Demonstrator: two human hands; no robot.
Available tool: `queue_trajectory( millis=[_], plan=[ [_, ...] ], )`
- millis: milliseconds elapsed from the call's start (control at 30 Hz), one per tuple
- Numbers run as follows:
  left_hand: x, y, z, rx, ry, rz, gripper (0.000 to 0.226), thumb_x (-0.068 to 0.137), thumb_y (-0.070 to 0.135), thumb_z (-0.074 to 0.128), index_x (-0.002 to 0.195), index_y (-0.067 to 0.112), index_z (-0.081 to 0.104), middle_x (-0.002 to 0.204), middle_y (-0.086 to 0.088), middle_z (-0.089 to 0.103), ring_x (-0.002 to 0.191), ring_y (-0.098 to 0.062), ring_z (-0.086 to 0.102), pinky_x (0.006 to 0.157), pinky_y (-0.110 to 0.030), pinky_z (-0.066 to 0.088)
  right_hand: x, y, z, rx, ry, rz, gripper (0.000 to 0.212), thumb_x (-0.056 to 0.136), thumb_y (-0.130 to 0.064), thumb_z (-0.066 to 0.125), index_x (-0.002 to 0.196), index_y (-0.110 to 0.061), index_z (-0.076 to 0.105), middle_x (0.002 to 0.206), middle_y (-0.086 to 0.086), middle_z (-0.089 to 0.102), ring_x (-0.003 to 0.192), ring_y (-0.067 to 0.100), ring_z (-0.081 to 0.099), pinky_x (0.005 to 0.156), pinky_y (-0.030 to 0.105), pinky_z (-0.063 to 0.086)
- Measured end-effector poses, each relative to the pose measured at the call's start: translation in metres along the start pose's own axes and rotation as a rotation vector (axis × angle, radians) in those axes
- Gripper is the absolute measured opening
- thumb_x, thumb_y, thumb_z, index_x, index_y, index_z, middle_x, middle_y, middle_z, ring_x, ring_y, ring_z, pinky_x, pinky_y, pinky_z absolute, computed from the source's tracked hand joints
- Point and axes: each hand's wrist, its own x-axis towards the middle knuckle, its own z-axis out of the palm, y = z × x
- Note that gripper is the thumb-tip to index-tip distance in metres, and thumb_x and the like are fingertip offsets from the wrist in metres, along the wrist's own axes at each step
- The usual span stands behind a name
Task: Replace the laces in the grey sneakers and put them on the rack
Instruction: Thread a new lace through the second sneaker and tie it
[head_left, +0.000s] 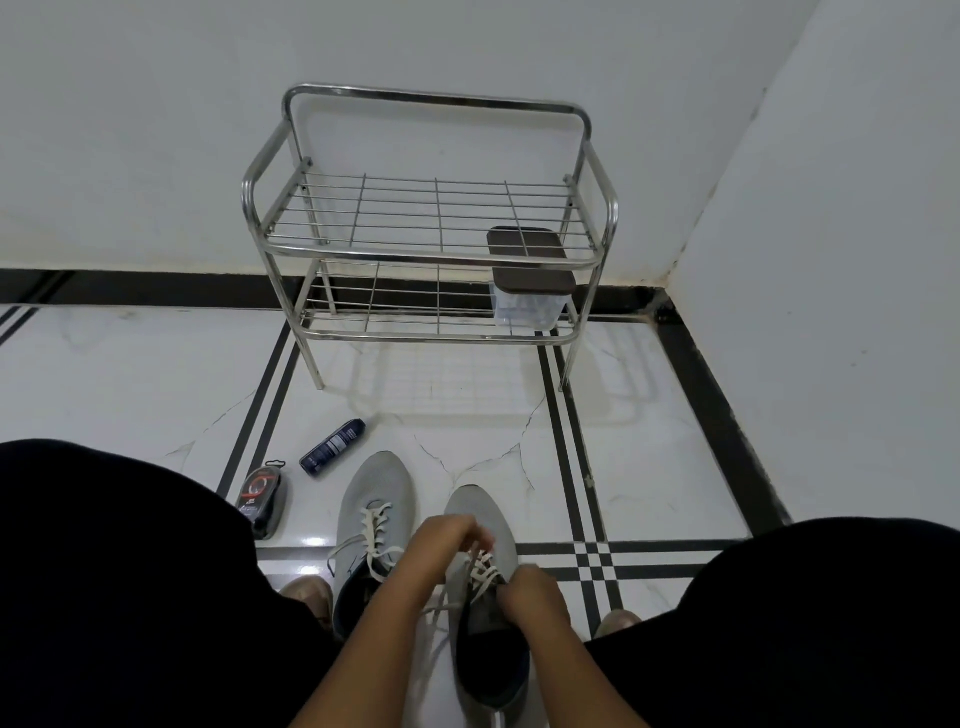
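Two grey sneakers stand on the white floor between my knees. The left sneaker (375, 512) is laced with a pale lace, its ends lying loose. The right sneaker (480, 512) is under my hands. My left hand (441, 545) pinches the lace (483, 571) near the upper eyelets. My right hand (532, 590) grips the lace at the shoe's right side. A metal two-shelf rack (431, 249) stands against the wall ahead, its top shelf bare.
A clear box with a brown lid (530, 283) sits on the rack's lower shelf at the right. A dark blue spray can (332, 448) and a black shoe-polish pack (260, 496) lie on the floor left of the sneakers. A wall corner stands at the right.
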Motion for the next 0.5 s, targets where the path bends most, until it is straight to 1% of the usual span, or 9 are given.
queue_trajectory(
  millis=[33,100,167,233,267,333,400,433,500],
  plan=[
    [-0.005,0.009,-0.003,-0.100,-0.019,-0.011,0.026,0.084,0.020,0.058,0.060,0.020,0.067,0.089,0.006,0.067,0.081,-0.010,0.059,0.063,-0.022,0.039,0.000,-0.006,-0.005,0.047,0.025,-0.031,0.031,0.090,-0.028,0.052,0.114,-0.013,0.062,0.118,0.008,0.063,0.110,0.027,0.060,0.082,0.031,0.047],
    [-0.024,0.015,-0.009,-0.261,-0.003,0.061,0.019,0.085,0.019,0.059,0.081,0.015,0.076,0.100,0.001,0.071,0.087,-0.008,0.063,0.067,-0.023,0.042,0.001,-0.018,-0.015,0.210,0.094,-0.081,0.021,0.091,-0.026,0.047,0.097,-0.014,0.064,0.105,0.008,0.066,0.098,0.027,0.062,0.073,0.029,0.044],
    [-0.031,0.018,-0.011,-0.347,-0.033,0.127,0.028,0.092,0.020,0.049,0.104,0.008,0.072,0.113,0.001,0.069,0.109,-0.009,0.059,0.077,-0.028,0.041,0.001,-0.031,-0.029,0.473,0.096,-0.090,0.017,0.087,-0.022,0.046,0.078,-0.016,0.059,0.085,0.007,0.064,0.077,0.023,0.058,0.066,0.029,0.042],
    [-0.030,0.020,-0.010,-0.358,-0.054,0.151,0.030,0.097,0.018,0.043,0.116,0.006,0.064,0.132,-0.003,0.059,0.129,-0.015,0.047,0.092,-0.030,0.040,-0.005,-0.041,-0.043,0.730,-0.011,-0.042,0.014,0.085,-0.018,0.052,0.077,-0.014,0.063,0.072,0.004,0.059,0.063,0.019,0.052,0.062,0.029,0.044],
    [-0.028,0.019,-0.009,-0.390,-0.041,0.166,0.032,0.099,0.019,0.043,0.122,0.005,0.060,0.138,-0.006,0.054,0.133,-0.019,0.044,0.093,-0.029,0.041,-0.009,-0.044,-0.048,0.807,-0.088,-0.026,0.013,0.085,-0.015,0.054,0.084,-0.011,0.066,0.072,0.004,0.059,0.064,0.018,0.053,0.063,0.029,0.046],
    [-0.024,0.012,-0.006,-0.483,0.002,0.207,0.039,0.101,0.028,0.039,0.128,0.004,0.055,0.140,-0.012,0.051,0.133,-0.024,0.043,0.084,-0.024,0.043,-0.016,-0.046,-0.052,0.838,-0.210,-0.021,0.021,0.085,-0.011,0.054,0.100,-0.006,0.068,0.082,0.006,0.060,0.074,0.018,0.056,0.070,0.030,0.049],
    [-0.028,0.012,-0.005,-0.509,0.000,0.177,0.049,0.104,0.033,0.026,0.132,0.003,0.054,0.142,-0.012,0.049,0.138,-0.020,0.038,0.103,-0.033,0.037,-0.021,-0.042,-0.049,0.872,-0.270,-0.077,0.022,0.087,-0.013,0.056,0.106,-0.009,0.067,0.091,0.005,0.063,0.086,0.018,0.059,0.076,0.030,0.049],
    [-0.030,0.014,-0.006,-0.509,-0.021,0.162,0.053,0.105,0.034,0.020,0.135,0.003,0.051,0.145,-0.011,0.045,0.140,-0.017,0.033,0.113,-0.037,0.026,-0.022,-0.039,-0.046,0.887,-0.291,-0.108,0.020,0.089,-0.017,0.058,0.105,-0.012,0.068,0.095,0.004,0.065,0.091,0.019,0.060,0.078,0.030,0.049],
    [-0.033,0.017,-0.007,-0.525,-0.038,0.159,0.054,0.105,0.034,0.015,0.139,0.005,0.047,0.149,-0.010,0.040,0.143,-0.016,0.027,0.117,-0.037,0.015,-0.023,-0.036,-0.043,0.876,-0.329,-0.128,0.016,0.091,-0.023,0.059,0.099,-0.014,0.070,0.098,0.003,0.068,0.096,0.019,0.062,0.079,0.029,0.049]
  ],
)
